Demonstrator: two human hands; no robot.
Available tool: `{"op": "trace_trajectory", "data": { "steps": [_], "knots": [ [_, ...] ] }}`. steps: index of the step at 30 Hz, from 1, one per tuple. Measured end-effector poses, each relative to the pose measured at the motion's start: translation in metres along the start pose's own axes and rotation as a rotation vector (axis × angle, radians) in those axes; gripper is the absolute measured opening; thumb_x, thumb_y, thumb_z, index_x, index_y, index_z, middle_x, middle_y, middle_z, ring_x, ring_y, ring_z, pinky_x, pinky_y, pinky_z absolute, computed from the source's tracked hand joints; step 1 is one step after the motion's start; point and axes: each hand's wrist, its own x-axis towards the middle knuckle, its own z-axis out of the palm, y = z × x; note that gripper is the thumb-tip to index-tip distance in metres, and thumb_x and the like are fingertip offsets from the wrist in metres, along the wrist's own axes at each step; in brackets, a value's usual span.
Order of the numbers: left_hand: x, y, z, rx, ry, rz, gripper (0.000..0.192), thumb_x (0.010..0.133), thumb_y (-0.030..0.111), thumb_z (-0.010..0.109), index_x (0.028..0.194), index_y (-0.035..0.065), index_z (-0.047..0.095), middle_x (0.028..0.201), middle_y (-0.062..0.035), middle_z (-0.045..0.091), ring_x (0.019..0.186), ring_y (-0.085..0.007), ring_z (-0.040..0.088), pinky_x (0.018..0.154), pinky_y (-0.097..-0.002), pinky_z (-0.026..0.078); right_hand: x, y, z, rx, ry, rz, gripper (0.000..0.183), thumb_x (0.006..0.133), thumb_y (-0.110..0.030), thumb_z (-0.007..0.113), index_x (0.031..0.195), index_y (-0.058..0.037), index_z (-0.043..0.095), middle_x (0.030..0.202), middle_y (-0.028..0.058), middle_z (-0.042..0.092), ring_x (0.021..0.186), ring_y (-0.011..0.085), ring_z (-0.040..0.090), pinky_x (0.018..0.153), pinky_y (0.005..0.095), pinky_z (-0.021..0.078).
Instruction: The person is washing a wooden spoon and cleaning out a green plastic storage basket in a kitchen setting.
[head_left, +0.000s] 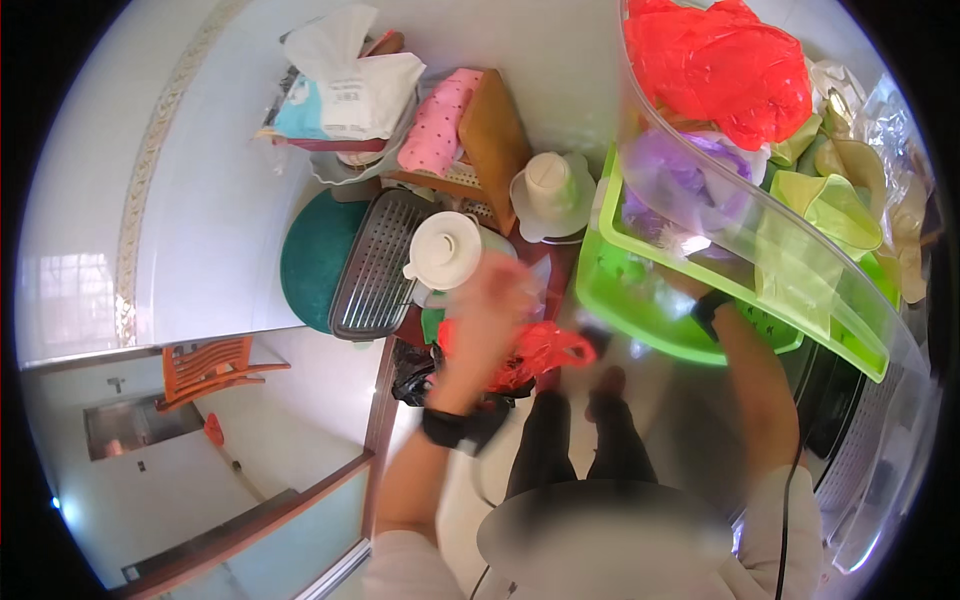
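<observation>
My left hand is motion-blurred beside a white lidded plastic pitcher. Below it, a red plastic bag hangs near the left forearm. Because of the blur, I cannot tell whether its fingers hold anything. My right hand reaches behind the rim of a bright green plastic bin; its fingers are mostly hidden. A black band circles each wrist. Over the bin stands a clear plastic panel, with a crumpled purple plastic bag and a large red plastic bag behind it.
A grey slotted rack leans by a dark green round tub. Tissue packs, a wooden box and a cream cup-shaped vessel stand against the wall. Black bags hang low. A black cable crosses my right sleeve.
</observation>
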Motion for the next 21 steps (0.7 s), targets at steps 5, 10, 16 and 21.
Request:
{"op": "trace_trajectory", "data": {
  "steps": [5, 10, 16, 21],
  "knots": [
    [0.100, 0.042, -0.181, -0.082, 0.390, 0.057, 0.013, 0.083, 0.008, 0.061, 0.092, 0.0013, 0.055, 0.084, -0.0079, 0.060, 0.073, -0.0132, 0.058, 0.065, -0.0236, 0.049, 0.002, 0.002, -0.031, 0.041, 0.047, 0.047, 0.027, 0.084, -0.026, 0.053, 0.102, -0.0088, 0.061, 0.099, 0.0162, 0.063, 0.091, 0.0302, 0.058, 0.081, 0.0420, 0.0451],
    [0.191, 0.008, -0.300, -0.011, 0.446, -0.133, 0.019, 0.086, 0.004, 0.054, 0.101, -0.0066, 0.053, 0.093, -0.0114, 0.058, 0.088, -0.0201, 0.059, 0.078, -0.0281, 0.052, -0.011, -0.030, -0.006, -0.005, -0.029, 0.015, 0.027, 0.084, -0.026, 0.052, 0.102, -0.0087, 0.061, 0.099, 0.0164, 0.062, 0.091, 0.0301, 0.058, 0.081, 0.0418, 0.0451],
    [0.177, 0.008, -0.239, -0.059, 0.438, 0.003, 0.025, 0.087, 0.008, 0.054, 0.109, -0.0024, 0.049, 0.093, -0.0093, 0.056, 0.087, -0.0170, 0.055, 0.076, -0.0255, 0.049, 0.007, -0.060, 0.026, 0.074, -0.040, -0.059, 0.027, 0.084, -0.026, 0.051, 0.103, -0.0087, 0.061, 0.100, 0.0165, 0.062, 0.091, 0.0300, 0.059, 0.081, 0.0417, 0.0452],
    [0.073, -0.011, -0.103, -0.032, 0.219, -0.063, 0.028, 0.089, 0.015, 0.057, 0.114, 0.0048, 0.051, 0.099, -0.0037, 0.057, 0.084, -0.0134, 0.055, 0.074, -0.0246, 0.046, 0.019, -0.067, 0.033, 0.102, -0.097, -0.058, 0.027, 0.085, -0.026, 0.051, 0.103, -0.0087, 0.061, 0.100, 0.0167, 0.062, 0.092, 0.0300, 0.059, 0.082, 0.0416, 0.0452]
  ]
}}
